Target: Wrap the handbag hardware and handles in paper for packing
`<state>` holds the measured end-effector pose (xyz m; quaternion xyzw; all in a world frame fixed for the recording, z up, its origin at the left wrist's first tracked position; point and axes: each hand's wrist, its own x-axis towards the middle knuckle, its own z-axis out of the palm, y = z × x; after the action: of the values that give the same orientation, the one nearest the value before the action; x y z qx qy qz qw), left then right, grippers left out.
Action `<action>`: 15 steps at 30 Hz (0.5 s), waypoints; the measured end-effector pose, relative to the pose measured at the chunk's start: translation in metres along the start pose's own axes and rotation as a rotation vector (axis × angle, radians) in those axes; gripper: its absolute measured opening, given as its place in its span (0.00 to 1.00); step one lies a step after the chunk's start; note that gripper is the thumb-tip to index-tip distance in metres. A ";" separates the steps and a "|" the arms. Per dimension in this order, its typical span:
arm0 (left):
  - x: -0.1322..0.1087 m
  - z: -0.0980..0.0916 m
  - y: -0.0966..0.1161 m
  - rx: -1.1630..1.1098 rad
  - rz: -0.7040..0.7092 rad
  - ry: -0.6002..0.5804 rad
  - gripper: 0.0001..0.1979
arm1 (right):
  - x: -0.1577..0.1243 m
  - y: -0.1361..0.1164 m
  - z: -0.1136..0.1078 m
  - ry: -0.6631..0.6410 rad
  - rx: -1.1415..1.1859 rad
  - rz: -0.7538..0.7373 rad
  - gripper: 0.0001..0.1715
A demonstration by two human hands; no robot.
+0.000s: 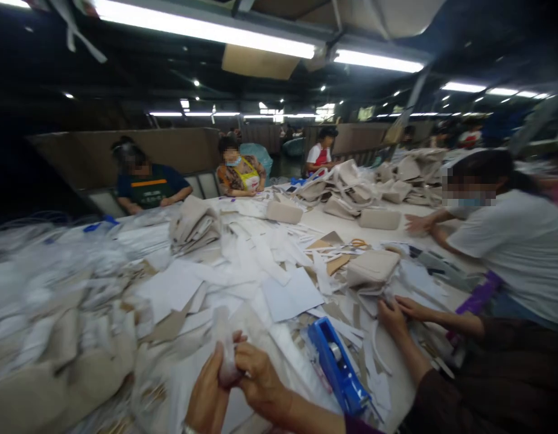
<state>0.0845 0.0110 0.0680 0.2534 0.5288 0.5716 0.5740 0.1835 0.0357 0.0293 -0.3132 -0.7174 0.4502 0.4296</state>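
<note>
At the bottom middle, my left hand [209, 383] holds a small bundle wrapped in thin whitish translucent material [228, 369]. The bundle's upper end sticks up above my fingers, and what lies inside cannot be made out. My right hand [262, 378] closes on the same bundle from the other side, its fingers pinched against it. Right of my hands, a blue tape dispenser [337, 367] lies on the table. Beyond them is a pale sheet of paper [292, 294] among white scraps.
A co-worker's hands [399, 313] work at a beige bag [373, 268] on the right. Orange-handled scissors [358, 243] lie behind it. Beige pieces [57, 392] heap at the left, and a bag pile [342, 187] stands farther back. Several people sit or lean around the table.
</note>
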 end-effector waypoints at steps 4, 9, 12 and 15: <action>0.003 -0.006 -0.007 0.019 0.051 0.018 0.23 | -0.005 -0.006 -0.006 -0.026 -0.084 -0.007 0.05; 0.001 0.003 -0.013 0.141 0.205 0.132 0.25 | -0.002 -0.010 -0.004 -0.028 0.054 0.338 0.04; 0.005 -0.002 -0.012 -0.042 -0.007 0.081 0.28 | -0.003 -0.008 -0.002 -0.047 0.040 0.047 0.05; 0.013 -0.012 -0.022 0.040 -0.014 0.116 0.29 | -0.003 -0.002 0.001 -0.063 0.012 0.088 0.04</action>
<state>0.0798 0.0148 0.0405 0.2277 0.5740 0.5707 0.5413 0.1837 0.0318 0.0296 -0.3273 -0.7134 0.4826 0.3885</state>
